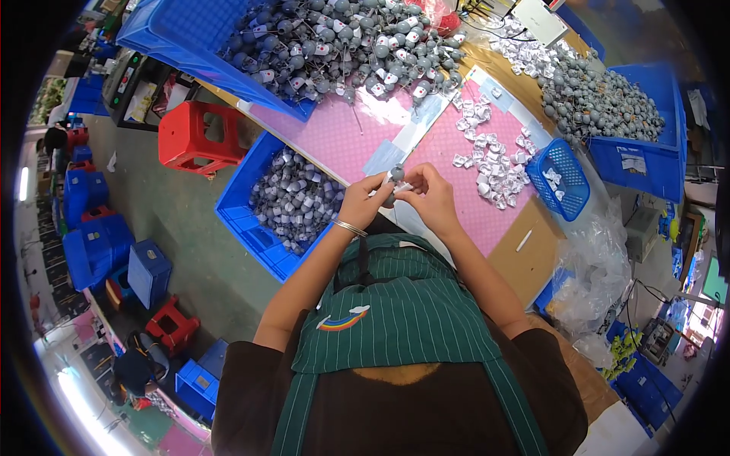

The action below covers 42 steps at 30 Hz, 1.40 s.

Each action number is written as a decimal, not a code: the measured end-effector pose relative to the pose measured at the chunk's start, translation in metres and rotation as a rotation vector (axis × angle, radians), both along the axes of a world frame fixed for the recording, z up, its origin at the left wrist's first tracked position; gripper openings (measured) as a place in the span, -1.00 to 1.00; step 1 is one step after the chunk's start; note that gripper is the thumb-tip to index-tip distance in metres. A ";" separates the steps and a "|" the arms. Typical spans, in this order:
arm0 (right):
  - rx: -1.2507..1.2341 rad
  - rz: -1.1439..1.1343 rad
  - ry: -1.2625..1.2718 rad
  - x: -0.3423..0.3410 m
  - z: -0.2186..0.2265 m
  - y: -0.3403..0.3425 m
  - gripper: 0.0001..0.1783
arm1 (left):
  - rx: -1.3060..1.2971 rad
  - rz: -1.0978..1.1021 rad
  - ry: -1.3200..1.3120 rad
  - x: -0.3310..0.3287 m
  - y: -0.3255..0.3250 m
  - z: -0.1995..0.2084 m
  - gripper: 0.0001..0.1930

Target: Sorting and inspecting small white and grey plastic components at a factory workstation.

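Head view: live over the pink work surface (pixel 312 144), one piece up at the near edge, between both hands.
Left hand (pixel 361 201): fingers and thumb drawn in, pinching a grey ball piece (pixel 397 173).
Right hand (pixel 433 201): tips nearly together, nipping a white piece (pixel 404 187) right against the grey; joined or merely touching, cannot tell.
White stock: plenty left, folded white bits (pixel 498 171) strewn at right, a few more in the blue basket (pixel 576 199) beyond.
Far heap (pixel 342 57): piled high by the blue far crate (pixel 179 42), white parts with red dots already on many, so likely the done share.
Left crate (pixel 247 235): well filled with grey pieces (pixel 296 201); done or waiting, cannot tell.
Right crate (pixel 646 171): topped with grey balls (pixel 601 99), mostly bare, probably awaiting work.
Score: one apparently mid-fitting, many to go.
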State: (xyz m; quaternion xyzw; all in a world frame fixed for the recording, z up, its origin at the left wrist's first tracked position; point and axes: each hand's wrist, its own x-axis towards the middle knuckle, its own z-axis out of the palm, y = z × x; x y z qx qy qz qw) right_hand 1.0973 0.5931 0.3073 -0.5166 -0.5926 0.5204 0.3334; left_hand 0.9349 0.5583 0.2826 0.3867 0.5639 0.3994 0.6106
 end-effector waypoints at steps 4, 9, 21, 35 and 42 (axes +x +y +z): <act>0.018 0.056 -0.063 0.006 0.005 0.005 -0.67 | 0.029 0.003 -0.026 0.001 0.002 -0.002 -0.68; 0.099 0.142 -0.047 0.011 0.004 0.008 -0.73 | 0.045 -0.001 -0.027 0.001 0.002 0.001 -0.68; -0.061 0.035 0.150 0.010 -0.009 -0.004 -0.78 | 0.072 -0.005 -0.027 0.001 0.002 0.001 -0.68; -0.114 -0.102 0.200 -0.005 -0.020 -0.013 -0.71 | -0.025 -0.114 -0.051 -0.002 -0.006 0.011 -0.57; -0.283 0.092 0.272 0.005 -0.046 -0.010 -0.55 | 0.190 -0.261 0.270 -0.006 -0.009 0.023 -0.48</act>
